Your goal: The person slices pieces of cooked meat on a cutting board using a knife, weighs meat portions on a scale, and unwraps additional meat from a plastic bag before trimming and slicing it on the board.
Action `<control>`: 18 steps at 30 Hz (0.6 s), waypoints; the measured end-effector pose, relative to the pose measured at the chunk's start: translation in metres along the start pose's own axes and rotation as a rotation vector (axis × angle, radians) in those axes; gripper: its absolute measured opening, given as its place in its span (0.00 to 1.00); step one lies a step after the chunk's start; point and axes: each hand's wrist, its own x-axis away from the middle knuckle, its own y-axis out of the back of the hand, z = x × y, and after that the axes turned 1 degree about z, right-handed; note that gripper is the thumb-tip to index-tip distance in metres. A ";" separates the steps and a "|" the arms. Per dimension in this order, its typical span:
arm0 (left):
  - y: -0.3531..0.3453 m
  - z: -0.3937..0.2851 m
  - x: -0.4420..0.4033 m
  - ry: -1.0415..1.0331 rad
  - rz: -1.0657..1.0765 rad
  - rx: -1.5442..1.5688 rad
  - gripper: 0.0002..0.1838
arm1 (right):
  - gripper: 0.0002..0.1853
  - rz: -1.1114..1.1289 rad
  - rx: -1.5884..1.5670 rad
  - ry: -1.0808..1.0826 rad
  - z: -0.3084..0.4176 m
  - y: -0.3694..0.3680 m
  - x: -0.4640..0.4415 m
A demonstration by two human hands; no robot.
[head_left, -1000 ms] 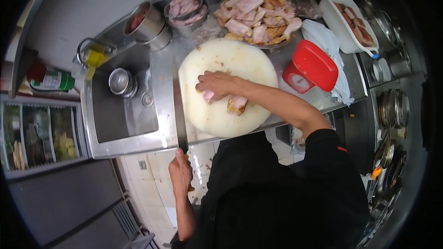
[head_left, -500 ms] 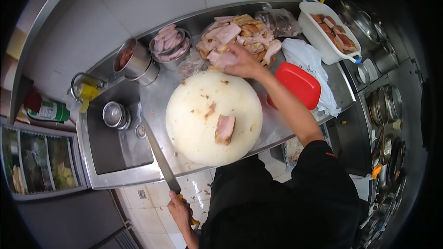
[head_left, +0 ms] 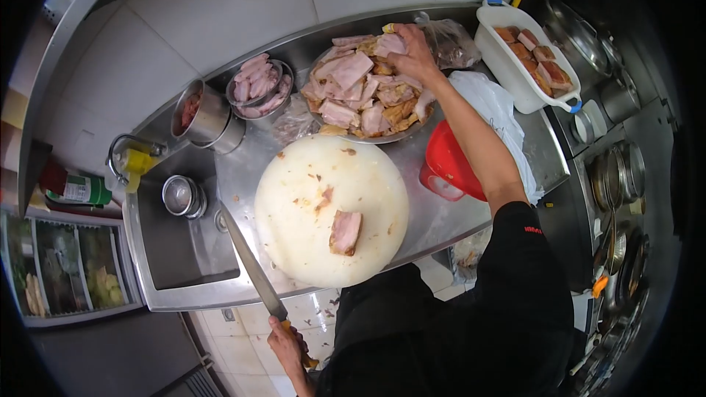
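My left hand (head_left: 287, 342) is closed around the yellow handle of a long knife (head_left: 251, 267), whose blade points up and left over the counter's front edge. My right hand (head_left: 414, 55) reaches to the back of a large round tray (head_left: 390, 137) heaped with pieces of cooked pork. Between its fingers is a pale slice of pork (head_left: 390, 45), touching or just over the heap; something yellow shows at a fingertip. On the round white chopping board (head_left: 309, 213) lies a thick chunk of pork (head_left: 346, 233) among small scraps.
Left of the tray stand metal bowls of pale meat (head_left: 255, 81) and a steel pot (head_left: 202, 114). A sink (head_left: 184, 250) is at the left. On the right are a red plastic container (head_left: 448, 154), a white plastic bag (head_left: 507, 121) and a white tub of meat chunks (head_left: 500, 37).
My right hand has moved from the tray's near edge to its back right, carrying the slice. The red container looks tipped now. My left hand still holds the knife.
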 end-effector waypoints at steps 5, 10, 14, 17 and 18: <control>-0.009 -0.002 0.005 0.007 0.025 -0.003 0.38 | 0.29 0.118 0.332 0.155 -0.003 -0.031 -0.002; -0.015 -0.009 0.014 0.029 0.006 0.017 0.37 | 0.27 0.225 0.452 0.124 0.013 -0.047 0.013; -0.016 -0.008 0.013 -0.014 0.026 0.014 0.38 | 0.32 0.353 0.617 0.111 -0.003 -0.053 0.003; -0.008 -0.002 0.011 -0.038 0.028 -0.007 0.38 | 0.39 0.044 0.434 0.287 0.024 -0.033 0.016; -0.006 -0.001 0.010 -0.051 0.032 -0.009 0.38 | 0.42 0.042 0.422 0.362 0.054 -0.020 0.029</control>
